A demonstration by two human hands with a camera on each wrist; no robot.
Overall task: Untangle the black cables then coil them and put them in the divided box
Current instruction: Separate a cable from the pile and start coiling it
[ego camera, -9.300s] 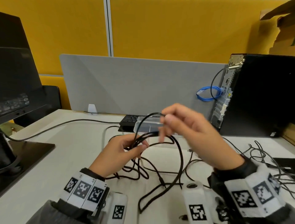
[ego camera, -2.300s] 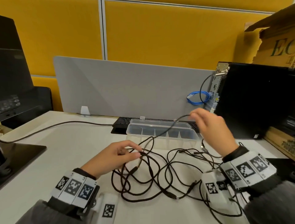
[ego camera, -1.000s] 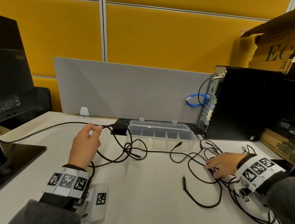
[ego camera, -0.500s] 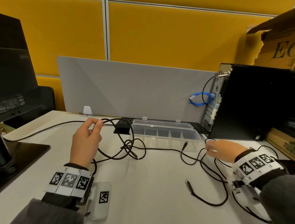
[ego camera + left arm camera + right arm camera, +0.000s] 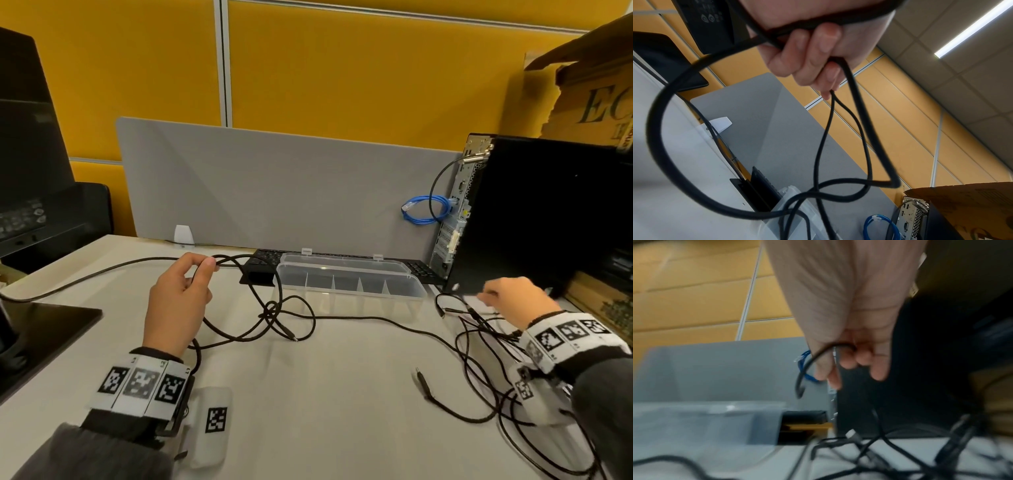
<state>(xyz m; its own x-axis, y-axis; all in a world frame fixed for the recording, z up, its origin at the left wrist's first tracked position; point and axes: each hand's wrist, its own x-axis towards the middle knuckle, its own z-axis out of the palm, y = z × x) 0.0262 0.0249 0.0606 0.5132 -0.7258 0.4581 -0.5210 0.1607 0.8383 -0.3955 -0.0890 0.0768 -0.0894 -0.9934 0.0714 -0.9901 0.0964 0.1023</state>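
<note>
My left hand is raised at the left and pinches a loop of thick black cable between thumb and forefinger. In the left wrist view that hand has its fingers curled round several strands of the cable. My right hand hovers by the tower's foot, over a heap of thin black cables. In the blurred right wrist view, my right hand has a thin cable hooked in its curled fingers. One strand runs across the table between both bundles. The clear divided box stands open behind them.
A black computer tower with a blue cable stands at the right, under a cardboard box. A grey divider and a keyboard are behind the box. A monitor and its base are on the left.
The tangle has been pulled apart into a left and a right bundle. In the last half second my right hand moved back towards the tower, and my left hand barely moved.
</note>
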